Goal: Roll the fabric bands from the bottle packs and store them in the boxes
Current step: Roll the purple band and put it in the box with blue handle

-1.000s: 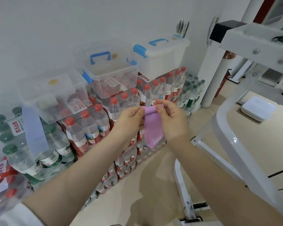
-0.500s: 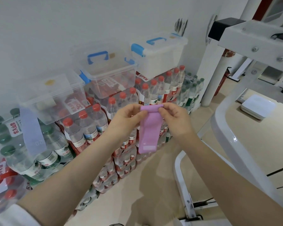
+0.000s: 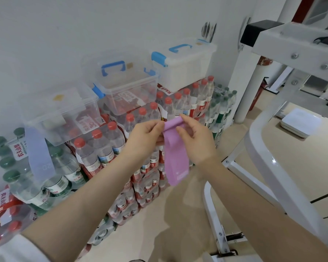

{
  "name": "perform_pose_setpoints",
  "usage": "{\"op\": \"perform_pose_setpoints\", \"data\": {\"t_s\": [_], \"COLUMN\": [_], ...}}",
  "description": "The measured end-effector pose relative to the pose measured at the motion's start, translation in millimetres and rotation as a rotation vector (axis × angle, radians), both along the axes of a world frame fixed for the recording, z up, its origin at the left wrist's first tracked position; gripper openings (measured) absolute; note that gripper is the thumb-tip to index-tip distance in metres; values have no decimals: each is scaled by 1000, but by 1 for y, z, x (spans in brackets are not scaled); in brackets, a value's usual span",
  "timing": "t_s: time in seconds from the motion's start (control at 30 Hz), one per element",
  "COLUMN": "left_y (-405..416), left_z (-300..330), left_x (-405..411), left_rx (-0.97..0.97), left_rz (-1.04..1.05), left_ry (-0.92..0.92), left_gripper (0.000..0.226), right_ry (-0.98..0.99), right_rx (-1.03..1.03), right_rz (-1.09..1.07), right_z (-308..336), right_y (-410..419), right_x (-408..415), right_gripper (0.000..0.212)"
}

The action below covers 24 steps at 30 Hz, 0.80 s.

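A pink fabric band (image 3: 176,159) hangs in the air between my hands, in front of the stacked bottle packs (image 3: 102,148). My left hand (image 3: 146,137) pinches its top left edge. My right hand (image 3: 195,137) pinches the top right, where the upper end is curled over into a small fold. A pale blue band (image 3: 39,157) drapes over the green-capped bottle pack at the left. Three plastic boxes sit on the packs: a clear one (image 3: 64,118) at the left, a clear blue-handled one (image 3: 125,87) in the middle, and a white one (image 3: 186,63) at the right.
A white metal frame (image 3: 273,167) stands at the right, close to my right forearm. A white flat device (image 3: 299,123) lies on the beige floor beyond it. A white pillar (image 3: 248,87) rises beside the bottle packs.
The band's top end has been folded over toward me into a first curl. Both hands have stayed at the top edge and the band now hangs slightly to the right.
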State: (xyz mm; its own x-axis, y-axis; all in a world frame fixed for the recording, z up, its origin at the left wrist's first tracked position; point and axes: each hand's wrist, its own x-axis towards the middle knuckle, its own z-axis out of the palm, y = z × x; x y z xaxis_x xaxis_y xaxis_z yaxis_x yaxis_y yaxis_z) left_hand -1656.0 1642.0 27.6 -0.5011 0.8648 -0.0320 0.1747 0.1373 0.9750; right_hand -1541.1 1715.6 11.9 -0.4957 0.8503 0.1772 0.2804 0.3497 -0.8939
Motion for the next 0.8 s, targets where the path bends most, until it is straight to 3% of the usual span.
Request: {"op": "perform_pose_setpoints", "data": {"t_s": [0.17, 0.3, 0.43, 0.6, 0.73, 0.8], "left_y": [-3, -2, -4, -10, -12, -13], "left_z": [3, 7, 8, 9, 11, 13], "left_x": [-5, -11, -8, -8, -10, -12], "left_rx": [-88, -186, -130, -19, -17, -51], "left_rz": [-24, 7, -12, -80, -111, -156], "left_ry": [-190, -278, -356, -33, 16, 74], "left_gripper": [34, 37, 39, 20, 18, 20], "right_ry": [115, 142, 171, 82, 107, 48], "right_rx": [-93, -135, -254, -325, -104, -2], "right_rz": [31, 191, 104, 89, 255, 348], "right_z": [2, 7, 9, 0, 8, 10], "right_y": [8, 6, 10, 11, 7, 9], "right_x": [2, 2, -2, -8, -2, 1], "right_gripper": [11, 23, 20, 41, 20, 23]}}
